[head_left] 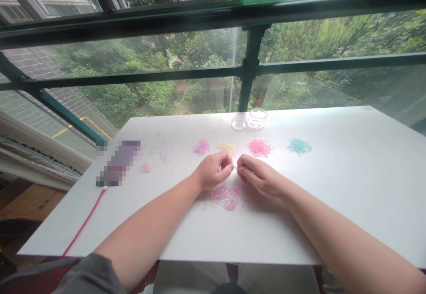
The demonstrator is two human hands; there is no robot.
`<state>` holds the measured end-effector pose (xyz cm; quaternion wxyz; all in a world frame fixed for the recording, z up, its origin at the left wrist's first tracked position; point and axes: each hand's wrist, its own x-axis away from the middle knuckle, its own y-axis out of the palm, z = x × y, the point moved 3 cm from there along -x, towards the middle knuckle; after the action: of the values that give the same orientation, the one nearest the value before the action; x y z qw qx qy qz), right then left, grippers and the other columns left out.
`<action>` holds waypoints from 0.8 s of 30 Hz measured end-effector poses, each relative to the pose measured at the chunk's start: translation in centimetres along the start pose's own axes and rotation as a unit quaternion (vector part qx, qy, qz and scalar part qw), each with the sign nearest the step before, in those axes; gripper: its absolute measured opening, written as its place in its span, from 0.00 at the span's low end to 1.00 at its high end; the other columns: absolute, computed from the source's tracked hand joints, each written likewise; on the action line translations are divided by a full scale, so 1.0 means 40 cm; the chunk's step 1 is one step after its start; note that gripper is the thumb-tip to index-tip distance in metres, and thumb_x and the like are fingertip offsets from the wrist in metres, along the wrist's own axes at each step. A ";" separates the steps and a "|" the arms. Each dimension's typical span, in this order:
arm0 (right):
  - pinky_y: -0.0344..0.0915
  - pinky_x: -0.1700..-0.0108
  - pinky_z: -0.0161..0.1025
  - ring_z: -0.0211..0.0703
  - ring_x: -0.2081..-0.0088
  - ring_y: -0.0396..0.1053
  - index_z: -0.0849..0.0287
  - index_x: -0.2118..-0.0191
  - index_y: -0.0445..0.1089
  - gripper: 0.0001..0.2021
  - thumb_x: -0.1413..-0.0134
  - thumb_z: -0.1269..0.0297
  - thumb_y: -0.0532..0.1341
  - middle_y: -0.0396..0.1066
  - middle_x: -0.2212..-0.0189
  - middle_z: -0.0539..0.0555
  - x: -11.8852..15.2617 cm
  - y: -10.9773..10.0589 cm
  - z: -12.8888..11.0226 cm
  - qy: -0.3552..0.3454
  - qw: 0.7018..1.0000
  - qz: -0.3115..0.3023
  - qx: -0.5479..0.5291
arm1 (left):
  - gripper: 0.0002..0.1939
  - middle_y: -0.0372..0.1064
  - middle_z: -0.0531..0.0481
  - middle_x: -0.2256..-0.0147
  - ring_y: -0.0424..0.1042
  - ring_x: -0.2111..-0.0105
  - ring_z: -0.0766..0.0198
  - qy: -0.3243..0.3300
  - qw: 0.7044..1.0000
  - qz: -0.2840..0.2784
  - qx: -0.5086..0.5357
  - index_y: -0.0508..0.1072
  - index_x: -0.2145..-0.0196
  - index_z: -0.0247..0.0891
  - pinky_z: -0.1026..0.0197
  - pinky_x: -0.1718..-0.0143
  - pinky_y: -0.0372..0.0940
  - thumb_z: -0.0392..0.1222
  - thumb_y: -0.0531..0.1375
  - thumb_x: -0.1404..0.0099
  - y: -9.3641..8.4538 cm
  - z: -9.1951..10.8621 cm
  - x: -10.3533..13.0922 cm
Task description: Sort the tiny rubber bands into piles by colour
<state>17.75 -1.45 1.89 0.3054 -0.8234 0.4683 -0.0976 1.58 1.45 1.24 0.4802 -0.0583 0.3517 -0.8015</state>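
Observation:
Above the middle of the white table (186, 236), my left hand (214, 170) and my right hand (261, 176) nearly meet, both pinched. A thin small piece, too small to name, spans the gap between their fingertips. Just below them lies a loose pile of pink and purple small loops (226, 197). Beyond my hands are separate piles: purple (201, 147), pale yellow (227, 147), pink-red (259, 147) and, farther right, teal (299, 145). My left hand is closest to the yellow pile.
A clear round jar (257, 119) and a clear lid (238, 124) stand at the table's back edge. Scattered loops (163, 155) lie at the left, beside a blurred dark rectangular object (120, 163) with a red cable (83, 224). A green railing (133, 79) runs behind.

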 end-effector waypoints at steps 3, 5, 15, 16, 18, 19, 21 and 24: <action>0.56 0.71 0.35 0.35 0.74 0.58 0.56 0.69 0.55 0.06 0.42 0.72 0.47 0.62 0.75 0.47 -0.002 0.002 0.003 0.005 1.000 0.000 0.000 | 0.04 0.64 0.55 0.77 0.61 0.77 0.70 -0.001 1.000 -0.010 0.001 0.64 0.73 0.36 0.66 0.73 0.56 0.39 0.54 0.42 0.003 -0.001 0.000; 0.56 0.70 0.35 0.35 0.74 0.58 0.56 0.69 0.55 0.06 0.42 0.72 0.47 0.62 0.75 0.47 -0.002 0.002 0.003 0.009 1.000 -0.002 0.003 | 0.05 0.64 0.55 0.76 0.61 0.76 0.70 -0.015 1.000 0.008 -0.006 0.64 0.72 0.36 0.66 0.73 0.57 0.39 0.54 0.41 0.000 -0.012 -0.005; 0.56 0.70 0.34 0.36 0.74 0.58 0.56 0.69 0.55 0.05 0.43 0.72 0.48 0.62 0.75 0.47 -0.004 0.001 0.004 0.013 1.000 -0.007 0.014 | 0.05 0.65 0.54 0.76 0.62 0.76 0.70 0.004 1.000 -0.003 0.005 0.65 0.72 0.36 0.66 0.72 0.58 0.40 0.54 0.41 -0.001 -0.003 -0.001; 0.56 0.71 0.34 0.35 0.74 0.58 0.56 0.69 0.55 0.05 0.43 0.71 0.48 0.62 0.75 0.47 -0.004 0.002 0.006 0.013 1.000 -0.008 0.015 | 0.05 0.65 0.54 0.76 0.62 0.76 0.70 0.017 0.999 -0.025 0.009 0.65 0.72 0.36 0.66 0.72 0.57 0.39 0.54 0.41 0.004 0.004 0.002; 0.56 0.71 0.34 0.35 0.74 0.57 0.56 0.69 0.55 0.05 0.43 0.71 0.49 0.61 0.76 0.47 -0.003 0.002 0.008 0.014 1.000 -0.009 0.021 | 0.04 0.66 0.54 0.75 0.62 0.76 0.70 0.018 0.999 -0.034 0.008 0.65 0.71 0.36 0.66 0.72 0.57 0.39 0.54 0.41 0.006 0.009 0.004; 0.55 0.71 0.34 0.35 0.75 0.57 0.56 0.69 0.55 0.05 0.43 0.71 0.49 0.61 0.76 0.47 -0.003 0.001 0.008 0.016 1.000 -0.009 0.024 | 0.04 0.66 0.54 0.75 0.62 0.76 0.70 0.010 1.000 -0.024 0.005 0.65 0.71 0.36 0.66 0.72 0.57 0.39 0.53 0.40 0.005 0.007 0.003; 0.55 0.72 0.34 0.35 0.75 0.57 0.56 0.70 0.54 0.05 0.43 0.71 0.48 0.61 0.76 0.47 -0.002 0.001 0.007 0.018 0.999 -0.013 0.027 | 0.05 0.66 0.54 0.75 0.62 0.76 0.70 -0.012 1.000 0.005 -0.006 0.65 0.70 0.36 0.66 0.72 0.58 0.39 0.53 0.40 -0.002 -0.003 -0.002; 0.55 0.72 0.34 0.35 0.75 0.57 0.56 0.70 0.54 0.05 0.43 0.71 0.48 0.61 0.76 0.46 -0.002 0.001 0.004 0.019 0.999 -0.021 0.027 | 0.06 0.66 0.54 0.75 0.64 0.75 0.68 -0.039 0.997 0.061 -0.017 0.64 0.70 0.36 0.65 0.72 0.58 0.40 0.52 0.39 -0.014 -0.020 -0.009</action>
<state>17.76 -1.32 1.75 0.3164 -0.8224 0.4540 -0.1324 1.02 2.31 1.09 0.5403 -0.0763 0.3487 -0.7620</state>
